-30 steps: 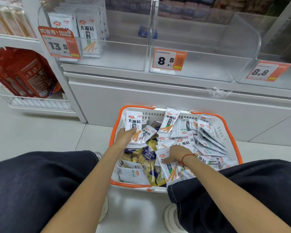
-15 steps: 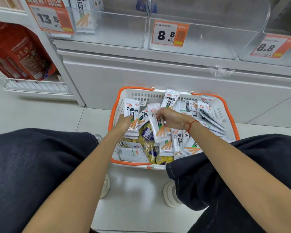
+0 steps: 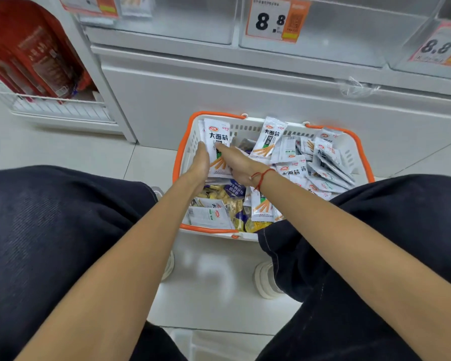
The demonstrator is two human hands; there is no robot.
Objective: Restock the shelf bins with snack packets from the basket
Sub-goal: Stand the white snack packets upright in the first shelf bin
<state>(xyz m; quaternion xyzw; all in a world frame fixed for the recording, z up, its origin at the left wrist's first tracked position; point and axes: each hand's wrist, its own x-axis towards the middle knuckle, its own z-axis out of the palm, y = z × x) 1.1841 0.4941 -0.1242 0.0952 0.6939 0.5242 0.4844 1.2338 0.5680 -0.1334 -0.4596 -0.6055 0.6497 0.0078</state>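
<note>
A white basket with an orange rim (image 3: 359,144) stands on the floor between my knees, full of white snack packets (image 3: 326,162) and some yellow and purple ones (image 3: 224,196). My left hand (image 3: 199,162) grips a stack of white packets (image 3: 216,136) upright at the basket's left end. My right hand (image 3: 237,162), with a red string on the wrist, lies against the front of that same stack, index finger stretched across it. Clear shelf bins (image 3: 336,29) with 8.8 price tags (image 3: 274,19) run along the top of the view.
A white cabinet front (image 3: 245,92) rises just behind the basket. To the left, a wire rack (image 3: 57,108) holds red packages (image 3: 34,56). My dark-trousered knees flank the basket, and white shoes (image 3: 266,280) rest on the tiled floor below.
My right hand has carried white packets from the basket's middle over to the left and now meets the stack in my left hand. The view has tilted further down.
</note>
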